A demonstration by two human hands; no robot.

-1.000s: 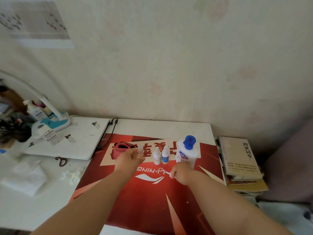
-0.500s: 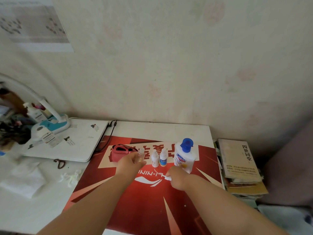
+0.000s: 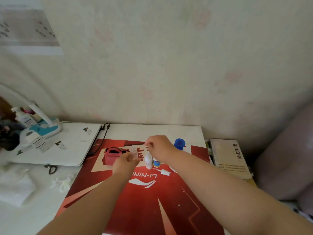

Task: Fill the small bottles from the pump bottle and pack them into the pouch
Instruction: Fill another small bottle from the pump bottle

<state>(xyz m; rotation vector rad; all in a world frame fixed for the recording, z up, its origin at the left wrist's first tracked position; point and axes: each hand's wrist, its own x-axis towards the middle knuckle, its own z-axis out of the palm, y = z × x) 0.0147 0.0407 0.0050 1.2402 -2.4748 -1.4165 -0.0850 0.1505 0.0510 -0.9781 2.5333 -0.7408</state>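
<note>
Our left hand (image 3: 125, 164) grips a small bottle (image 3: 133, 150); the right hand (image 3: 160, 148) grip is indeterminate. Its wrist may topple the standing bottles (image 3: 148, 160).

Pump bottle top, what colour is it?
Blue. The pump bottle top shows best in the head view, just beyond the right hand.

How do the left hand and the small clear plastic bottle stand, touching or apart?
Touching. The head view shows the left hand curled round the lower part of the small clear plastic bottle, whose neck sticks out above the grip.
</note>
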